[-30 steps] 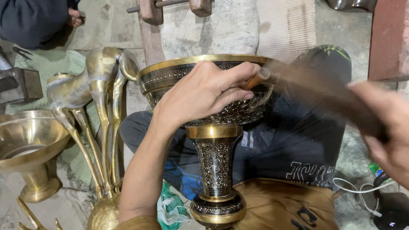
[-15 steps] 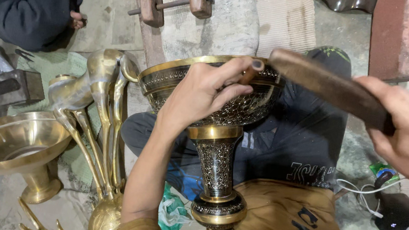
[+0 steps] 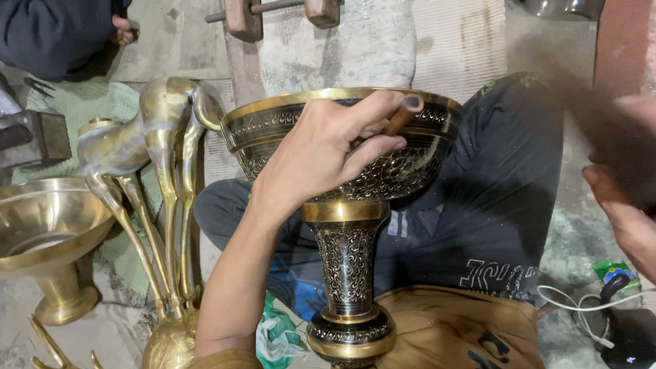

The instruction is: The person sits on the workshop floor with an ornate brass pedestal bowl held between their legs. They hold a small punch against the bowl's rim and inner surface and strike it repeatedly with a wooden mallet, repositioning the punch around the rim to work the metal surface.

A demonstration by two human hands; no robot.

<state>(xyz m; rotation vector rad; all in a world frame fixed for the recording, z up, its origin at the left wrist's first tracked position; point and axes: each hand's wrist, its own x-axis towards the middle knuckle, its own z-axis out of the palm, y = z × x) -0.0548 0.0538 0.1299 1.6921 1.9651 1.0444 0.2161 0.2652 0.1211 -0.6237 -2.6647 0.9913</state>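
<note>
Head view: your left hand (image 3: 330, 157) pinches a thin chisel (image 3: 402, 116) against the rim of the engraved brass goblet (image 3: 349, 210), which rests across your lap, foot toward you. Your right hand (image 3: 652, 189), closed around a blurred mallet (image 3: 624, 147), is up at the frame's right edge, with open air between it and the chisel. Brass bird figures (image 3: 160, 162) and a plain brass bowl (image 3: 20, 221) crowd your left. Half a second ago the mallet sat on the chisel head; now it has swung back.
</note>
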